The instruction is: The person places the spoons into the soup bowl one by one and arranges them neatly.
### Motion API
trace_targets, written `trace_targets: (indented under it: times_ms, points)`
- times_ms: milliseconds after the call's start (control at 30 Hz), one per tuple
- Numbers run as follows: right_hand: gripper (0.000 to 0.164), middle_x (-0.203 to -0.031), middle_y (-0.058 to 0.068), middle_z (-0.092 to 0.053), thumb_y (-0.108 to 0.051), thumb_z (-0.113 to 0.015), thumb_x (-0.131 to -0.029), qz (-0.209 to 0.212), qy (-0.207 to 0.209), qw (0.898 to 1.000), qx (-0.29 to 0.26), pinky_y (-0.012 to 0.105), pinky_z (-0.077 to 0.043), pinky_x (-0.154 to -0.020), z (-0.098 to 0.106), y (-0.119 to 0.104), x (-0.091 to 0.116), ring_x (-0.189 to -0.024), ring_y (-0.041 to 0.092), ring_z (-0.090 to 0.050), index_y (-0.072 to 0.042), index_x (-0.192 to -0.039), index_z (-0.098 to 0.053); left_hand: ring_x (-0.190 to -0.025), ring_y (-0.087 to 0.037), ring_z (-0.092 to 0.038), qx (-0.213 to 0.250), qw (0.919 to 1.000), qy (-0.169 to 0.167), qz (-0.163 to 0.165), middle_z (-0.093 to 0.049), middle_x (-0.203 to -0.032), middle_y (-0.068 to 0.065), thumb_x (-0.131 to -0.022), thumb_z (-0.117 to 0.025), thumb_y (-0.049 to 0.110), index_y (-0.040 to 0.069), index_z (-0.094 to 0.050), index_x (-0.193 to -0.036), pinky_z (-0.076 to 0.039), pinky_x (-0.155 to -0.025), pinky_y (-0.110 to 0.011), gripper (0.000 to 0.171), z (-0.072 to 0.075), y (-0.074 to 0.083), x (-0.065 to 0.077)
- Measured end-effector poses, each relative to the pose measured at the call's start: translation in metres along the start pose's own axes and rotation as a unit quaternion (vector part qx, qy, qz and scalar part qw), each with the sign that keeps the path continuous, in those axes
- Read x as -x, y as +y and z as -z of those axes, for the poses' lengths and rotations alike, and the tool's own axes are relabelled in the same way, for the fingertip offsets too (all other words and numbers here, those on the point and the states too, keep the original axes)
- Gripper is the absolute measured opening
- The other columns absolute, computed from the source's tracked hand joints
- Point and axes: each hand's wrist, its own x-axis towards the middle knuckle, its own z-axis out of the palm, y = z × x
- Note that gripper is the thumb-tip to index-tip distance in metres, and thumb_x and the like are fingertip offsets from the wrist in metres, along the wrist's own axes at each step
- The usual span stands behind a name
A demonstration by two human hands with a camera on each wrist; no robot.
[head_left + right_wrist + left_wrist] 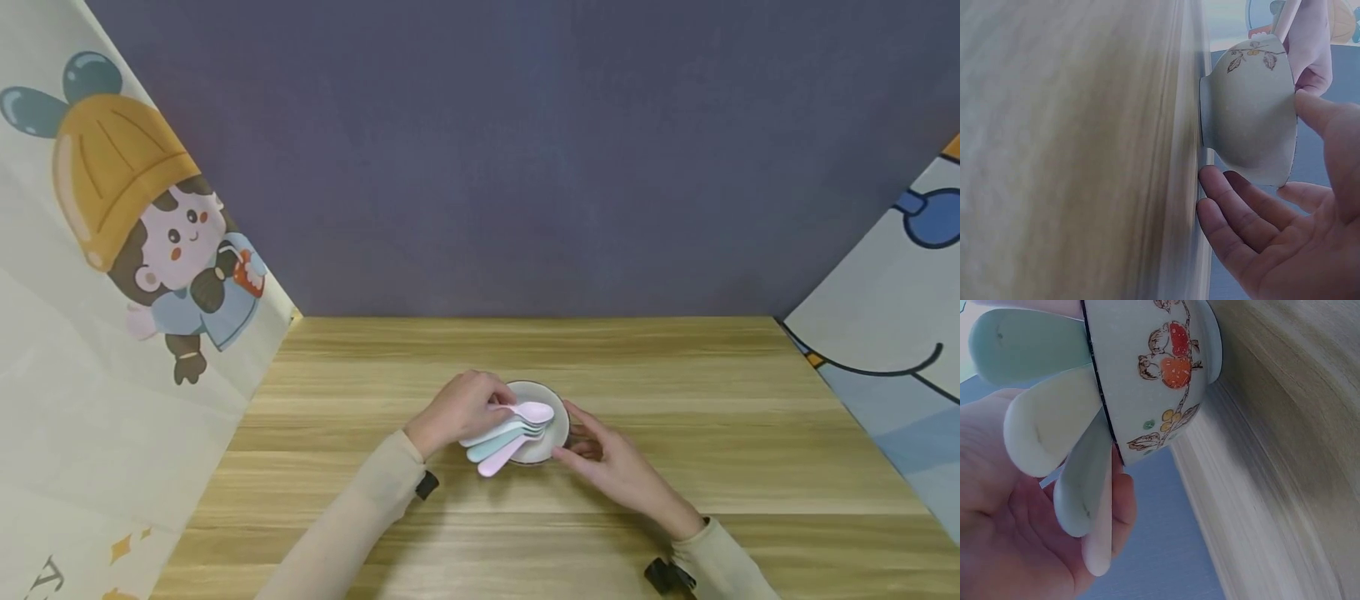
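A white bowl (534, 391) with a dark rim stands upright on the table, printed with birds and leaves on its outside (1147, 369). Several plastic spoons in pink, white and mint lean in it, handles fanned over its left rim; a mint spoon (489, 450) is among them. My left hand (467, 407) pinches the handle of the farthest pink spoon (536, 412), whose head lies over the bowl. At the bowl's right side, my right hand (618, 468) holds the rim between thumb and index finger. Its other fingers (1229, 231) spread beside the base, apart from it.
The wood-grain table (360, 358) ends at a dark blue-grey panel (480, 167) behind. Pale panels with cartoon prints stand on the left (75, 333) and right (885, 333). Black straps with small devices (663, 575) sit at the wrists.
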Motion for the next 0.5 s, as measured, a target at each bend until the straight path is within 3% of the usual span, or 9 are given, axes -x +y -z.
trace_targets:
  times_ms: [500]
  points:
    - [0.078, -0.137, 0.018, -0.072, -0.034, -0.077, -0.1, -0.003, 0.002, 1.0, 0.01, 0.029, -0.062, -0.092, -0.0004, -0.001, -0.0003, -0.105, 0.018, -0.078, -0.012, -0.165, -0.039, -0.087, -0.01, -0.068, -0.001, 1.0, 0.006, 0.0, -0.08, -0.099, 0.0, -0.095, -0.078, 0.019, 0.014, -0.084, -0.113, -0.053, -0.081, -0.028, 0.019, -0.0022, -0.0016, 0.0]
